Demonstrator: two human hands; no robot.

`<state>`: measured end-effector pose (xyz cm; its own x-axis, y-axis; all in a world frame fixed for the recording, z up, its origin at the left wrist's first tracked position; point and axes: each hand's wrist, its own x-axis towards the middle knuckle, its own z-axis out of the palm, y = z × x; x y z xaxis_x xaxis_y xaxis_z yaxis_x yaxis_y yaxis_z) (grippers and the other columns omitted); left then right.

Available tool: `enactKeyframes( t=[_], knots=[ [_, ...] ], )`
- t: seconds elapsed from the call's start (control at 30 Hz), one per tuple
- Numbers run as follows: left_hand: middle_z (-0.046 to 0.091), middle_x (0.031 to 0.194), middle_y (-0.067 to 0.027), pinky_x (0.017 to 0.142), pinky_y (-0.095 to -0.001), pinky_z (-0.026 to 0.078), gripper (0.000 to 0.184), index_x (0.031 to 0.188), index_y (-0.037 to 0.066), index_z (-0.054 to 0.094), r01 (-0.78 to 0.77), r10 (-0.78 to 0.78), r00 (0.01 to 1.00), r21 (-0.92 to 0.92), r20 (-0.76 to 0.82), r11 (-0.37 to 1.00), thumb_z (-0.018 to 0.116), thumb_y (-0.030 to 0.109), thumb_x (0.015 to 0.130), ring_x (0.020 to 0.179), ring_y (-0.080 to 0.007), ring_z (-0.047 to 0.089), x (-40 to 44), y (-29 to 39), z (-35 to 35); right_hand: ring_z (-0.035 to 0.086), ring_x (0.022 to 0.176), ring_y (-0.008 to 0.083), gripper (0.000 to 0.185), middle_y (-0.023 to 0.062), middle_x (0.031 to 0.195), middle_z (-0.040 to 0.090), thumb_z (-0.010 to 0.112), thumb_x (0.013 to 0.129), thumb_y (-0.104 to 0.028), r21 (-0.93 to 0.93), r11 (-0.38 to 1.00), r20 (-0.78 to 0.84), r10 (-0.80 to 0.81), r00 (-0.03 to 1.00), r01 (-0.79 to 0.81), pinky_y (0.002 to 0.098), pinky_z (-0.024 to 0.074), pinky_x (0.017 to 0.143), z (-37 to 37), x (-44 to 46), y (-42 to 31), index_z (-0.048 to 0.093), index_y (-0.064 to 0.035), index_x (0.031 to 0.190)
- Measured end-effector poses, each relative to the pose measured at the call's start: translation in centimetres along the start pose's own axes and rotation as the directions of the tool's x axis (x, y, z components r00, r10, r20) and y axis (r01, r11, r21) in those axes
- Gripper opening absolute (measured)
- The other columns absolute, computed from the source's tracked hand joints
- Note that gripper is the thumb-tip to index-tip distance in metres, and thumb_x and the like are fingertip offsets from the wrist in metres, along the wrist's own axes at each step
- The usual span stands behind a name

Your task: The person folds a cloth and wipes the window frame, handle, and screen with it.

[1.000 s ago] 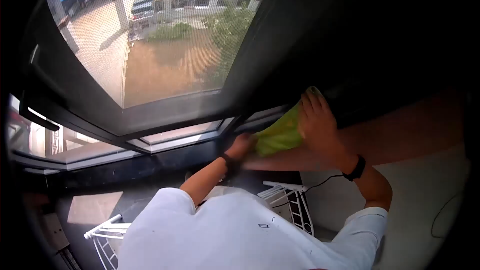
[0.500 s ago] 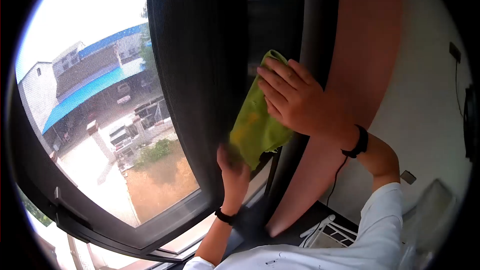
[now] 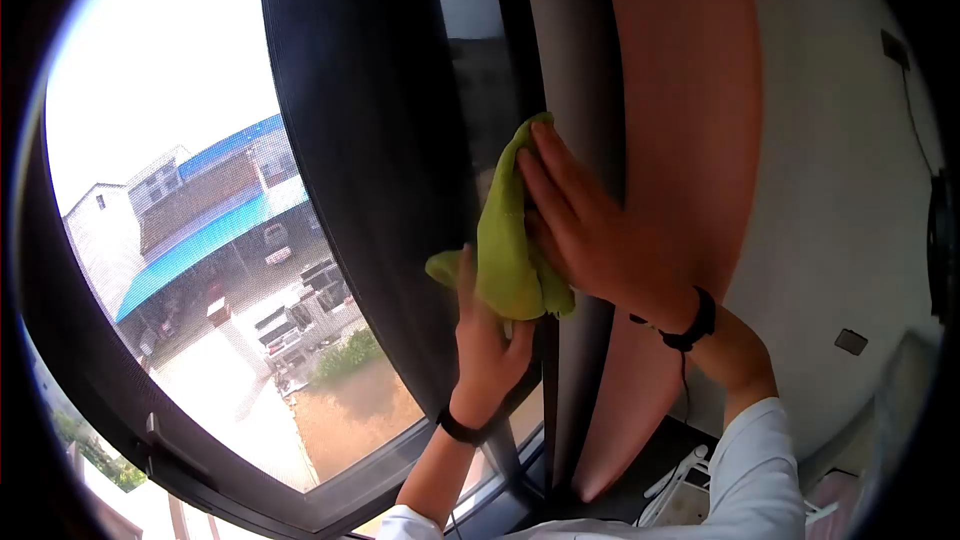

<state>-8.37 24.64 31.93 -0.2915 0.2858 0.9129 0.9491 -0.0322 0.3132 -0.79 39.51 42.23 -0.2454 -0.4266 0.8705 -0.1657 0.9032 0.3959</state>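
Note:
A green cloth (image 3: 503,240) hangs bunched against the dark window frame (image 3: 365,190). My right hand (image 3: 590,225) holds its upper part, with the fingers stretched upward along the cloth and pressing toward the narrow glass strip (image 3: 470,0). Below, my left hand (image 3: 487,345) grips the cloth's lower end. One finger points up across the fabric, and a fold of cloth sticks out to its left. Part of the left fingers is hidden behind the cloth. Each wrist wears a black band.
At left a window screen (image 3: 330,370) looks out on buildings with blue roofs and a yard. A pinkish curtain-like panel (image 3: 690,120) stands right of the frame, beside a pale wall (image 3: 820,190) with a socket (image 3: 850,342). A white rack-like object (image 3: 685,500) lies low down.
The view has shifted, so the frame and panel sit further left. The cloth has gone from spread out to bunched and narrow. My left hand has moved up and right onto its lower end.

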Motion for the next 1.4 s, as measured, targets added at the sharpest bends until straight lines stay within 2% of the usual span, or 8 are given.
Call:
enactKeyframes(
  t=[0.07, 0.13, 0.23, 0.3, 0.47, 0.7, 1.2, 1.4],
  knots=[
    [0.030, 0.147, -0.0248, 0.102, -0.0378, 0.040, 0.065, 0.142, 0.001, 0.031, -0.117, 0.115, 0.993, 0.123, 0.024, 0.985, 0.053, -0.006, 0.081, 0.129, -0.0334, 0.044, 1.3, 0.2, 0.4, 0.040, 0.132, 0.0390, 0.060, 0.0264, 0.146, 0.030, 0.060, 0.085, -0.008, 0.053, 0.993, -0.021, 0.107, 0.994, -0.106, 0.0437, 0.0430, 0.102, 1.1, -1.5, 0.2, 0.036, 0.0074, 0.137],
    [0.034, 0.144, -0.0217, 0.101, -0.0383, 0.042, 0.072, 0.146, 0.005, 0.020, -0.084, 0.041, 0.988, -0.295, -0.150, 0.952, 0.056, -0.004, 0.085, 0.128, -0.0286, 0.045, 0.9, -0.7, 1.6, 0.042, 0.131, 0.0384, 0.068, 0.0245, 0.148, 0.030, 0.064, 0.086, -0.016, 0.137, 0.968, -0.020, 0.214, 0.977, -0.210, 0.0409, 0.0427, 0.104, 1.5, -2.7, -0.3, 0.031, 0.0057, 0.141],
    [0.043, 0.134, -0.0178, 0.098, -0.0361, 0.046, 0.077, 0.147, 0.008, 0.017, 0.106, -0.167, 0.971, -0.314, -0.171, 0.943, 0.062, -0.002, 0.086, 0.120, -0.0253, 0.051, -1.3, -2.2, 3.0, 0.044, 0.128, 0.0403, 0.069, 0.0266, 0.145, 0.035, 0.063, 0.088, -0.017, 0.126, 0.955, 0.060, 0.262, 0.963, -0.268, 0.0407, 0.0460, 0.100, 0.7, -3.1, -0.3, 0.027, 0.0048, 0.143],
    [0.039, 0.138, -0.0261, 0.094, -0.0390, 0.046, 0.074, 0.141, 0.000, 0.028, 0.282, -0.293, 0.930, -0.082, -0.220, 0.956, 0.070, 0.011, 0.080, 0.120, -0.0403, 0.049, -3.7, -2.7, 3.3, 0.047, 0.125, 0.0410, 0.068, 0.0268, 0.141, 0.040, 0.060, 0.090, -0.015, 0.158, 0.961, -0.054, 0.240, 0.969, -0.229, 0.0409, 0.0474, 0.098, 2.3, -3.0, -0.4, 0.026, 0.0035, 0.144],
    [0.045, 0.132, -0.0255, 0.083, -0.0350, 0.052, 0.059, 0.139, -0.001, 0.031, 0.614, -0.614, 0.789, 0.001, -0.021, 0.789, 0.062, 0.011, 0.090, 0.108, -0.0351, 0.059, -9.6, -4.9, 3.2, 0.046, 0.125, 0.0440, 0.068, 0.0306, 0.142, 0.035, 0.062, 0.087, -0.010, 0.233, 0.950, -0.124, 0.241, 0.963, -0.208, 0.0440, 0.0441, 0.100, 4.5, -4.0, -1.8, 0.026, 0.0057, 0.143],
    [0.052, 0.116, -0.0157, 0.086, -0.0298, 0.047, 0.036, 0.122, -0.002, 0.038, 0.529, -0.646, 0.704, -0.390, -0.295, 0.754, 0.057, 0.010, 0.093, 0.106, -0.0184, 0.054, -12.8, -3.5, 5.8, 0.050, 0.124, 0.0379, 0.065, 0.0257, 0.142, 0.040, 0.062, 0.089, -0.011, 0.284, 0.930, -0.150, 0.285, 0.947, -0.235, 0.0398, 0.0456, 0.100, 5.8, -7.3, -3.3, 0.030, 0.0016, 0.144],
    [0.060, 0.073, -0.0112, 0.061, -0.0308, 0.046, 0.037, 0.088, -0.002, 0.050, 0.769, -0.723, 0.511, -0.128, -0.464, 0.626, 0.067, 0.032, 0.089, 0.067, -0.0153, 0.056, -13.6, -8.0, 7.1, 0.033, 0.134, 0.0468, 0.073, 0.0326, 0.147, 0.025, 0.063, 0.082, -0.004, 0.364, 0.894, -0.080, 0.308, 0.948, -0.260, 0.0480, 0.0391, 0.106, 6.3, -7.5, -4.1, 0.025, 0.0051, 0.144],
    [0.064, 0.087, -0.0193, 0.070, -0.0358, 0.049, 0.030, 0.102, -0.003, 0.057, 0.728, -0.726, 0.563, -0.179, -0.396, 0.662, 0.062, 0.025, 0.092, 0.079, -0.0263, 0.064, -17.6, -9.9, 8.4, 0.027, 0.136, 0.0496, 0.071, 0.0346, 0.148, 0.020, 0.055, 0.083, -0.004, 0.342, 0.883, 0.038, 0.328, 0.944, -0.321, 0.0511, 0.0335, 0.108, 7.0, -10.7, -6.2, 0.022, 0.0055, 0.145]
  ],
)
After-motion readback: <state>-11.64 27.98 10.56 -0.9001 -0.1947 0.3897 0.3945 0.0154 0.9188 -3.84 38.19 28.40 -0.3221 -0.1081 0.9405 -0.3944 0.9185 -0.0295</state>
